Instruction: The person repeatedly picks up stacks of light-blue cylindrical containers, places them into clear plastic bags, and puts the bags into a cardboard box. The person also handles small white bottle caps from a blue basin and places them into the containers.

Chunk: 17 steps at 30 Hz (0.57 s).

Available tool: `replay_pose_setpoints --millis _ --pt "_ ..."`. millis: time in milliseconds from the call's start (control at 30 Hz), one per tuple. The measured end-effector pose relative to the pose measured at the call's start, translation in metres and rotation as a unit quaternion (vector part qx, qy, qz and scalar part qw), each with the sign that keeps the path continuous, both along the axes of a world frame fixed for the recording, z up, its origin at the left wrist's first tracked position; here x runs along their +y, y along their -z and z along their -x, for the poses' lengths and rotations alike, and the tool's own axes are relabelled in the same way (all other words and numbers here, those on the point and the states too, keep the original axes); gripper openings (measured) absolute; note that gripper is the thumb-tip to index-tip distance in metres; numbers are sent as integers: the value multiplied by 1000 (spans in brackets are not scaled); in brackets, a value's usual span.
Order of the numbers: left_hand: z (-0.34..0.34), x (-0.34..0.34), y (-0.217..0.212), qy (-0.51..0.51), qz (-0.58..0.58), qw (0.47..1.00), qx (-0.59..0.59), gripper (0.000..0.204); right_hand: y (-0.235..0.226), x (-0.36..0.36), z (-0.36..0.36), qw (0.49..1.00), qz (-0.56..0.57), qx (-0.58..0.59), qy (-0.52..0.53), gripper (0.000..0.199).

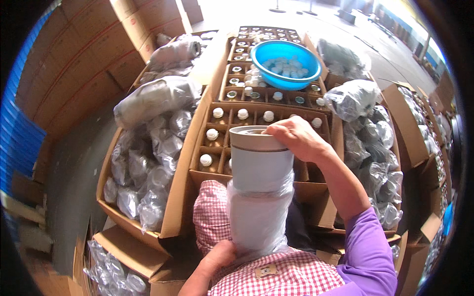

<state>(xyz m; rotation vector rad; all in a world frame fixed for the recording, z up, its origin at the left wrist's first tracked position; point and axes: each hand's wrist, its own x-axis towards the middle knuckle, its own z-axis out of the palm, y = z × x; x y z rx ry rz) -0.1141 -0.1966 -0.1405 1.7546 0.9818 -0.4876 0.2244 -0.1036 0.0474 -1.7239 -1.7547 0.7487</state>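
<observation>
Upright in front of me stands a tall stack of white cup-like containers (261, 170), its lower part wrapped in clear plastic film. My right hand (296, 137) is closed on the rim of the top one, thumb and fingers pinching its right side. Low down, my left hand (222, 254) lies against the base of the wrapped stack; its fingers are largely hidden behind the film. Just beyond the stack is a divided carton (196, 160) with white-capped bottles (242, 114) in its compartments. The stack hides part of that carton.
A blue basin (276, 47) of small white caps (286, 67) rests on the farther bottle carton (261, 95). Film-wrapped clear containers (148, 163) fill the open carton on the left, and similar ones (368, 143) are on the right. Stacked cartons (74, 54) rise at far left.
</observation>
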Motion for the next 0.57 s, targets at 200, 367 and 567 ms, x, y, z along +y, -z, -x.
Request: replay_pose_setpoints --millis 200,367,567 --pt "42 53 -85 -99 -92 950 -280 16 31 49 51 963 -115 194 -146 42" --pt "23 192 -114 -304 -245 720 -574 72 -1 71 102 947 -123 149 -255 46" --pt "-23 225 -132 -192 -40 665 -721 103 26 102 107 874 -208 298 -323 53"
